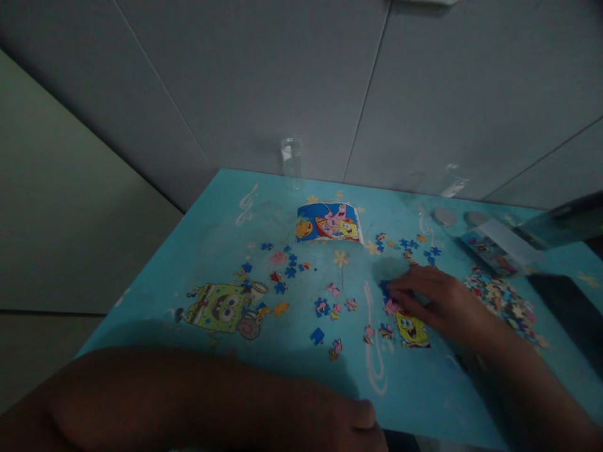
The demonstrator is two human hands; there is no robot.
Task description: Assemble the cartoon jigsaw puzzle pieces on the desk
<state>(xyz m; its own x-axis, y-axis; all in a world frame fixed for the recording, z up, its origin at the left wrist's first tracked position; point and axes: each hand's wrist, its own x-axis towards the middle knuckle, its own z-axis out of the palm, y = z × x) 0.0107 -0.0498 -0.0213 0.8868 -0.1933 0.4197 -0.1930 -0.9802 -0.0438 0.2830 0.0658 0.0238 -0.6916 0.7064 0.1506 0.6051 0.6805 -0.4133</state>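
Note:
My right hand (431,295) is pinched on a blue puzzle piece (385,289) at the upper left corner of a small joined puzzle section (412,330). That section shows a yellow cartoon face and some pink; its upper part is under my fingers. Just left of it lie loose pink-and-blue pieces (386,331). My left forearm crosses the bottom of the view, and my left hand (353,424) rests at the table's front edge with its fingers curled. Whatever it holds, if anything, is hidden. A curved picture sheet (328,222) with cartoon figures lies farther back.
Scattered pieces (291,272) lie mid-table, several blue ones (409,243) behind my right hand. A pile of pieces (504,301) sits right, by a dark flat object (568,320) and a printed jar (492,251). Clear containers (292,163) and round lids (445,217) stand near the wall.

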